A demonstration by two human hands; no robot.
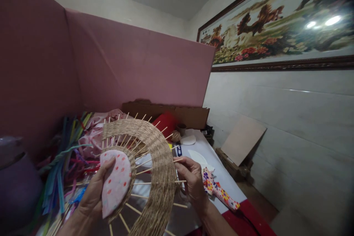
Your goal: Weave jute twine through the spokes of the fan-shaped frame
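I hold up a round woven piece (159, 169) made of tan twine wound over wooden sticks that fan out like spokes. Its centre is a pink disc with red dots (116, 182). My left hand (92, 195) grips the disc from the left, thumb pressed on its face. My right hand (190, 182) is at the right rim, fingers pinched together around the stick ends and the twine there; the twine itself is too thin to follow.
A heap of coloured pipe cleaners (59, 169) lies at the left beside a purple pot (13, 184). A patterned glue gun (218, 190) and white card pieces (197, 156) lie on the table. A pink partition (138, 66) and a cardboard box (190, 116) stand behind.
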